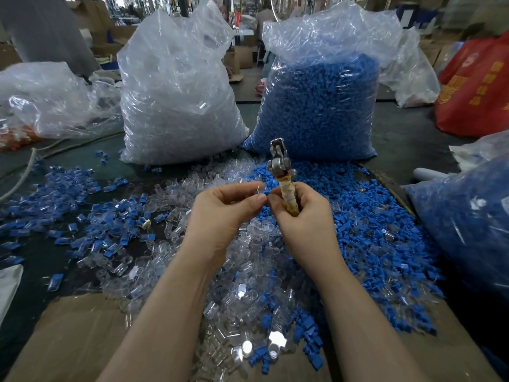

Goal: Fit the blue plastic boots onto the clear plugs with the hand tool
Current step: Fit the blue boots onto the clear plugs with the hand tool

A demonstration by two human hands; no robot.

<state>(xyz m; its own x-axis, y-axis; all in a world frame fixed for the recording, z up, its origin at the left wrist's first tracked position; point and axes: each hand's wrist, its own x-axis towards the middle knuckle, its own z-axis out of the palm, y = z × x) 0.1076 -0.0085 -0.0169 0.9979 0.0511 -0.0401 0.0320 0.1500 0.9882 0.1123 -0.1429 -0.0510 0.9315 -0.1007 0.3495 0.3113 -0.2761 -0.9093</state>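
My right hand (300,216) grips the hand tool (283,177) upright by its tape-wrapped handle, metal jaws pointing up. My left hand (220,210) pinches a clear plug (259,188) at its fingertips, right beside the tool handle and touching my right thumb. A bit of blue shows between the fingertips; whether it is a boot held there I cannot tell. Loose clear plugs (248,271) lie heaped under my hands. Loose blue boots (371,230) spread to the right, and fitted blue-and-clear pieces (91,216) lie scattered to the left.
Two tall plastic bags stand behind the heaps: clear plugs (176,100) on the left, blue boots (322,106) on the right. Another bag of blue parts (468,216) sits at the right edge. Cardboard (82,334) covers the near table. A red bag (479,86) lies far right.
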